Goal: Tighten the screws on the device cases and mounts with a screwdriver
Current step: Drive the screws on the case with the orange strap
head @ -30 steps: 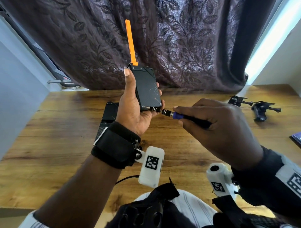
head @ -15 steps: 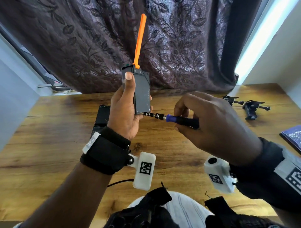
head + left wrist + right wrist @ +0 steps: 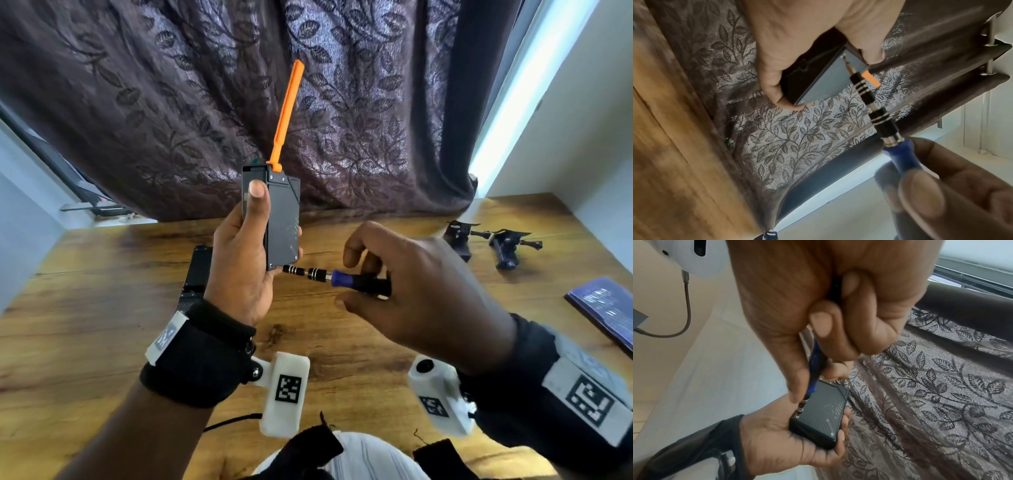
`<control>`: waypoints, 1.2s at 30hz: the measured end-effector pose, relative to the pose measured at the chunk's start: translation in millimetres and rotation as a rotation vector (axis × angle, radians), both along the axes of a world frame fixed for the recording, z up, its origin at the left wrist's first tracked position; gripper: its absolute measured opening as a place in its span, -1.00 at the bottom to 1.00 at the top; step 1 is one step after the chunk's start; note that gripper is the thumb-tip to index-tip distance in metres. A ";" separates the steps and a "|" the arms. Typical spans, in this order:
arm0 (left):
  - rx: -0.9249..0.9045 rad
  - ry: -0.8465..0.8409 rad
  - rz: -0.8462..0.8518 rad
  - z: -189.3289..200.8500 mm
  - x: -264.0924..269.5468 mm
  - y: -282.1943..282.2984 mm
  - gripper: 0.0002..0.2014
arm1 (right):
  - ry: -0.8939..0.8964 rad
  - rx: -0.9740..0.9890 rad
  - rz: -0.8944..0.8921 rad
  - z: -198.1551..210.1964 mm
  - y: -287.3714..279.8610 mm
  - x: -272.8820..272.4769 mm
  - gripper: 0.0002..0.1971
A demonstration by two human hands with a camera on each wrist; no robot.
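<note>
Head view, starting nearest: the right hand [image 3: 421, 291] is clenched around the blue-and-black handle of a precision screwdriver [image 3: 342, 275], thumb below and fingers curled over the top, with the banded metal shaft lying almost level and pointing left. Its bit meets the lower right corner of the black device case [image 3: 282, 222], which the left hand [image 3: 239, 270] grasps upright above the wooden table [image 3: 85, 308], thumb pressed flat along the near face and fingertips wrapped round the far edge. The left wrist view shows the tip seated on a small corner screw [image 3: 843, 56]. Compared with a second ago, the case has been turned from a slanted, face-up pose to nearly vertical, its orange antenna [image 3: 286, 113] now leaning right instead of left, and the driver has gone from merely approaching the corner to being lodged in it; that suggests this screw is being tightened right now, while the other fasteners are yet to be judged. Further back, a second black case [image 3: 197, 270] lies flat on the table behind the left wrist. Two black camera mounts [image 3: 493, 245] sit at the far right, a dark blue booklet [image 3: 606, 305] lies near the right edge, and a leaf-patterned curtain [image 3: 205, 85] hangs behind everything.
</note>
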State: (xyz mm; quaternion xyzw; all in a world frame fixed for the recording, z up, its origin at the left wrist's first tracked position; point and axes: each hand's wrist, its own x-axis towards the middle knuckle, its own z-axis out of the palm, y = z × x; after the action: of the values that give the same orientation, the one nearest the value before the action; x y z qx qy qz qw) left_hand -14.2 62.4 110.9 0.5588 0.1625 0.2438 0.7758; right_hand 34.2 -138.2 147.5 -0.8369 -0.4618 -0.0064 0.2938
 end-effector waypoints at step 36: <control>-0.084 0.004 -0.068 -8.3 -82.9 95.3 -0.36 | 0.113 0.050 -0.160 4.4 98.1 -105.5 -0.83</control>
State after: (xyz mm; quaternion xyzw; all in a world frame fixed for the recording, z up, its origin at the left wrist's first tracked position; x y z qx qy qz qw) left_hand -97.1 157.7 102.6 0.5312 0.1549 0.2092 0.8062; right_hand -71.3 -40.1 151.9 -0.8625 -0.3759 0.0058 0.3387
